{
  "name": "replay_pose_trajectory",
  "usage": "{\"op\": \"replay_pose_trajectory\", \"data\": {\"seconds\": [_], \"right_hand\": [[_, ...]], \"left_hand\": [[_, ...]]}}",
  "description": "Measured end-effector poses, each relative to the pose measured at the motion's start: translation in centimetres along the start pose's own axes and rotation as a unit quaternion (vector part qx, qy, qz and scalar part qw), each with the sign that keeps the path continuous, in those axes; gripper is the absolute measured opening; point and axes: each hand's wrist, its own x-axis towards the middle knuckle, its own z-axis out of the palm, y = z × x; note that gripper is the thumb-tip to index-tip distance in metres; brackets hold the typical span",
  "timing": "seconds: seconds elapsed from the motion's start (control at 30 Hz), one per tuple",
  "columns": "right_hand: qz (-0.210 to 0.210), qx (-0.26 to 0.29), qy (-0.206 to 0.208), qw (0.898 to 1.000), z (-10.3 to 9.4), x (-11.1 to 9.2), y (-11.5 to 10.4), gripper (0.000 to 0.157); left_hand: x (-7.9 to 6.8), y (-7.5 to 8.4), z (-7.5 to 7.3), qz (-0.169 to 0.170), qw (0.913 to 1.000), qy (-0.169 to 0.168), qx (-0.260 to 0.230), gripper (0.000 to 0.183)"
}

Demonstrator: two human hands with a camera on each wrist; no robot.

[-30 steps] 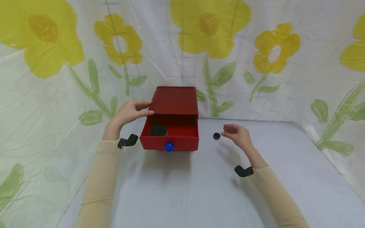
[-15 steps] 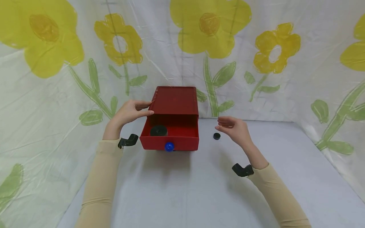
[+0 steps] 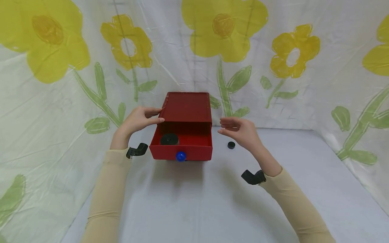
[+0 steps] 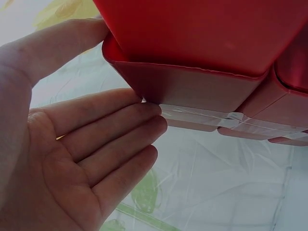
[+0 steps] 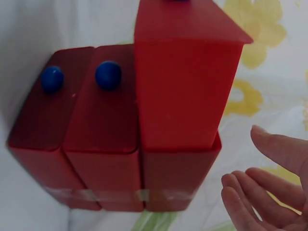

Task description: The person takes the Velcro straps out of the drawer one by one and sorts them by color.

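A red drawer cabinet (image 3: 188, 106) stands at the centre. Its top drawer (image 3: 196, 153) is pulled out, with a blue knob (image 3: 180, 156) on the front. Inside, at the left, lies a black round disc with a small hole (image 3: 169, 139). My left hand (image 3: 135, 120) rests on the cabinet's left side with nearly straight fingers; in the left wrist view its thumb (image 4: 62, 45) reaches the top edge. My right hand (image 3: 240, 131) hovers off the cabinet's right side, relaxed and holding nothing. A small black disc (image 3: 231, 145) lies on the table below it.
Two lower drawers with blue knobs (image 5: 108, 75) are shut, and clear tape (image 4: 192, 115) runs along the cabinet's side. The pale table (image 3: 182, 209) meets a white flower-printed curtain (image 3: 170, 44) behind and at both sides.
My right hand has moved left and away from me, past the small black disc towards the cabinet's right side. My left hand, the drawer and the discs look unmoved.
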Motion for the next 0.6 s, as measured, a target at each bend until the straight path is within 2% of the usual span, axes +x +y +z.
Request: {"op": "replay_pose_trajectory", "data": {"seconds": [0.3,0.6], "right_hand": [[-0.014,0.025,-0.035,0.999,0.9,1.0,-2.8,0.046],[-0.043,0.004,-0.066,0.997,2.4,2.4,-4.7,0.046]], "left_hand": [[0.1,-0.1,0.0,-0.001,1.0,-0.002,-0.001,0.062],[0.0,0.0,0.0,0.001,1.0,0.001,-0.006,0.06]]}}
